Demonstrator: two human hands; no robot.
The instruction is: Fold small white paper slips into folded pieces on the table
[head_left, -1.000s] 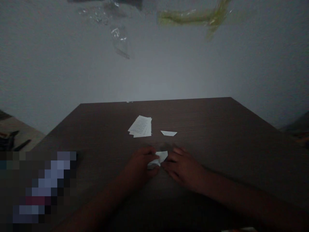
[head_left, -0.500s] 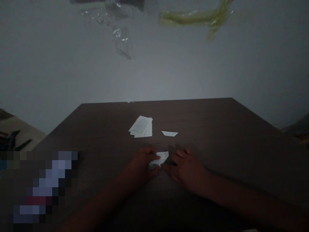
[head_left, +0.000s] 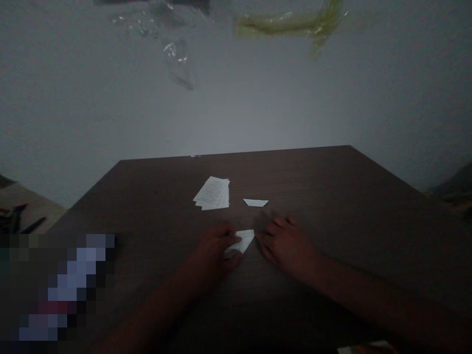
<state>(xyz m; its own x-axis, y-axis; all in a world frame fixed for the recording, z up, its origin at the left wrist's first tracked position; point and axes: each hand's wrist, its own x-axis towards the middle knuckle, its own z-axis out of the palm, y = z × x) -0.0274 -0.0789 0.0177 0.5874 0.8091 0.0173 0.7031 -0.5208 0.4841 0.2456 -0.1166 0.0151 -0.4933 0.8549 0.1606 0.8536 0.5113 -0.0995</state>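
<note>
A small folded white paper (head_left: 243,241) lies on the dark wooden table (head_left: 332,196). My left hand (head_left: 214,250) is closed on its left part, fingers and thumb pinching it against the tabletop. My right hand (head_left: 285,243) rests just right of the paper with its fingers loosely spread and flat, fingertips beside the paper's pointed right edge. A little farther back lie a stack of printed paper slips (head_left: 213,192) and one folded trapezoid-shaped piece (head_left: 255,202).
A pale wall stands behind the table's far edge. Clear and yellowish plastic scraps (head_left: 287,24) hang at the top. A blurred patch (head_left: 62,290) covers the left front. Dark tools (head_left: 18,221) lie on a surface at far left.
My right hand has drawn slightly back to the right off the paper. The paper now shows a sharper pointed right corner. My left hand stays pinched on it.
</note>
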